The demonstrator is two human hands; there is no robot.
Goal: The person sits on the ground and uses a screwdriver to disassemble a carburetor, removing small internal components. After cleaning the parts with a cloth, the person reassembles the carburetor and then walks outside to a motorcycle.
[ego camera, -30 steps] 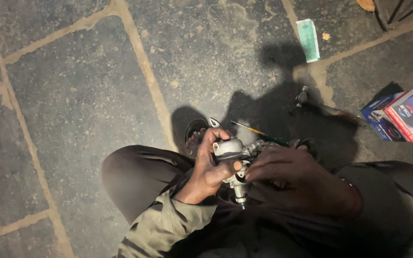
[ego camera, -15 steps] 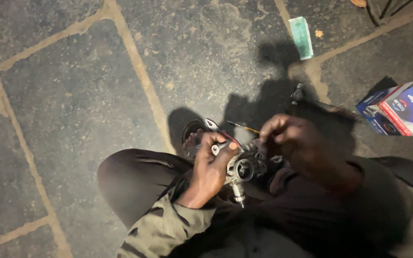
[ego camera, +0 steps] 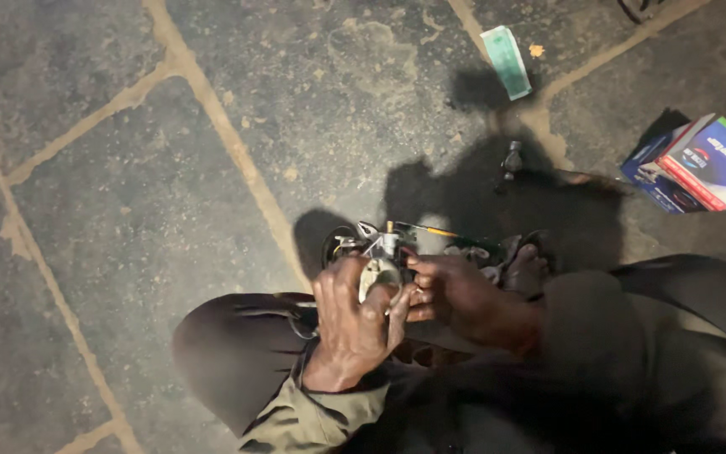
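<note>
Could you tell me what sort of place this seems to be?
Probably an informal floor-level repair spot: a stone-slab floor, a small metal engine part held in both hands, and cardboard parts boxes lying nearby.

The person wears an olive-green jacket sleeve (ego camera: 313,416) with a dark-edged cuff on the left arm, a dark sleeve (ego camera: 598,328) on the right, and dark trousers (ego camera: 228,353).
</note>
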